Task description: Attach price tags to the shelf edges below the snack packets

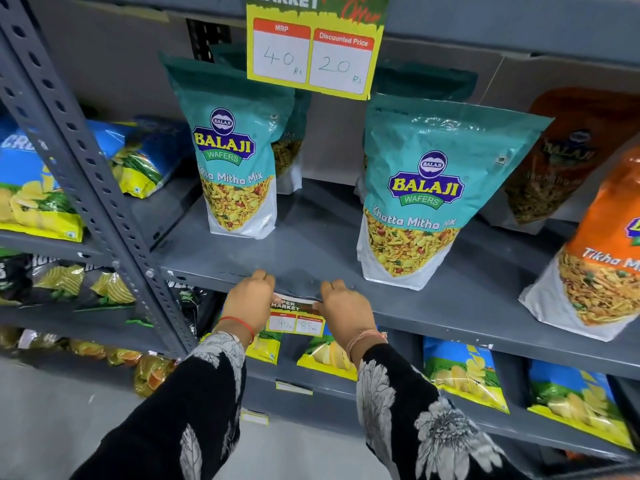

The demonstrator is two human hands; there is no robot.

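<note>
A small yellow price tag with two white boxes lies against the front edge of the grey shelf. My left hand presses on its left end and my right hand on its right end, fingers curled over the shelf lip. Above on that shelf stand two teal Balaji Khatta Mitha Mix packets, one at the left and one at the right. The tag sits below the gap between them. A larger yellow price tag marked 40 and 20 hangs from the shelf above.
An orange Tikha Mix packet stands at the right of the same shelf. Blue and yellow chip packets fill the shelf below. A slotted grey upright rises on the left, with more chip packets beyond it. Another small tag hangs lower down.
</note>
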